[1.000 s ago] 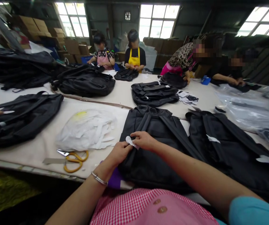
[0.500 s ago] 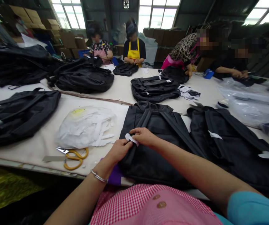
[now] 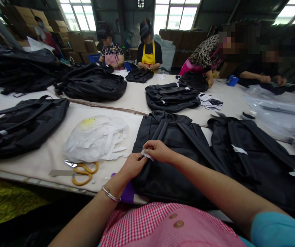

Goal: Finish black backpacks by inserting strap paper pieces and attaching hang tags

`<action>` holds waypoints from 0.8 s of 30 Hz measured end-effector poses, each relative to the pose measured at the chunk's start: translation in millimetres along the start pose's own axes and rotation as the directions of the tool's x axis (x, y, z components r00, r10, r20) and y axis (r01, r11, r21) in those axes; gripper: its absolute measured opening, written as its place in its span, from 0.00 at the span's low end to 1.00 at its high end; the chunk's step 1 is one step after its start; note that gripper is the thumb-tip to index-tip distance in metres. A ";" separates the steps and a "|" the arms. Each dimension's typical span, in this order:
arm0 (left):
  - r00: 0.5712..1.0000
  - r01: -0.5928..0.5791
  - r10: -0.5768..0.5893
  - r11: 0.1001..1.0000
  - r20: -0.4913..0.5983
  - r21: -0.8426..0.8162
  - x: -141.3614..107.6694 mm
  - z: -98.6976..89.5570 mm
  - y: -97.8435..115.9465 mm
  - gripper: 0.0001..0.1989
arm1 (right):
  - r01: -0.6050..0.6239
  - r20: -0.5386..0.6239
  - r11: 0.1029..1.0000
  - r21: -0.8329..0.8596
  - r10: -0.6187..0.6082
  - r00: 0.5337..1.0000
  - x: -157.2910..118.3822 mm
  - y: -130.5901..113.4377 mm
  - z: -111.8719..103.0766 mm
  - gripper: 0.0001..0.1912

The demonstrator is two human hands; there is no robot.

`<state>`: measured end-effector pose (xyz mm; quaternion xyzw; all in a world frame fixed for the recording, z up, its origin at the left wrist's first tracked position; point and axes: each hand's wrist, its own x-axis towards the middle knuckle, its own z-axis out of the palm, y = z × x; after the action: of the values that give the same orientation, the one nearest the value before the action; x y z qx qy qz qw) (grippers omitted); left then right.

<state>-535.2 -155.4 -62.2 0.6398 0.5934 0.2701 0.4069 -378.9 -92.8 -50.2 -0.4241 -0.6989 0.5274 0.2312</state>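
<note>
A black backpack point(image 3: 173, 175) lies on the table before me, its shoulder straps facing up. Over its left strap, a small white paper strip point(image 3: 147, 155) with a zigzag edge is pinched between my two hands. My left hand point(image 3: 135, 165), with a silver bangle at the wrist, grips the strip and strap from the near left. Fingertips of my right hand point(image 3: 159, 151) close on the strip's upper part and hide some of it. Left of the backpack sits a clear plastic bag point(image 3: 85, 144) of white strips, with orange-handled scissors point(image 3: 83, 173) in front of it.
On the right lies another black backpack point(image 3: 270, 171) with white strips on its straps. More black backpacks point(image 3: 24, 125) lie at left and across the table point(image 3: 106, 109). Clear plastic bags point(image 3: 278, 113) are piled at right. Several people work along the far side.
The strip's rounded end, visible before above my fingers, is now mostly folded or covered by my right fingers. Both hands stay at the left strap. The view has shifted slightly.
</note>
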 end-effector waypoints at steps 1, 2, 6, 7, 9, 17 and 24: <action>1.000 -0.003 0.003 1.000 -0.002 0.006 -0.2 0.1 0.7 0.19 | 0.033 0.005 0.999 -0.034 -0.033 0.999 -0.8 -0.2 -0.4 0.05; 1.000 -0.005 0.006 1.000 -0.007 0.011 -0.4 0.2 1.6 0.19 | 0.057 0.011 0.996 -0.062 -0.057 0.998 -1.3 -0.3 -0.9 0.05; 1.000 -0.009 0.010 0.999 -0.010 0.048 -1.1 0.1 5.1 0.18 | 0.079 0.019 0.989 -0.128 -0.077 0.997 -1.0 -1.9 -4.2 0.07; 1.000 -0.012 0.012 0.998 -0.007 0.057 -1.1 0.0 5.5 0.18 | 0.077 0.018 0.985 -0.157 -0.075 0.997 -0.7 -3.2 -5.4 0.08; 1.000 -0.026 0.026 0.997 0.003 0.074 -0.8 -0.1 5.6 0.18 | 0.087 0.026 0.960 -0.268 -0.083 0.996 0.0 -7.7 -8.2 0.12; 0.998 -0.056 0.054 0.993 0.016 0.102 -0.1 2.1 2.9 0.17 | 0.269 0.167 0.685 -0.677 -0.213 0.963 10.0 -31.5 -10.9 0.04; 1.000 -0.010 0.009 0.983 0.009 0.185 1.6 1.1 5.1 0.14 | 0.225 0.052 0.710 -0.668 -0.257 0.965 31.0 -32.6 1.3 0.07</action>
<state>-531.3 -153.9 -58.7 0.6787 0.6113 0.2133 0.3467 -407.7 -70.3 -24.0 -0.3956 -0.8849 0.1976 0.1462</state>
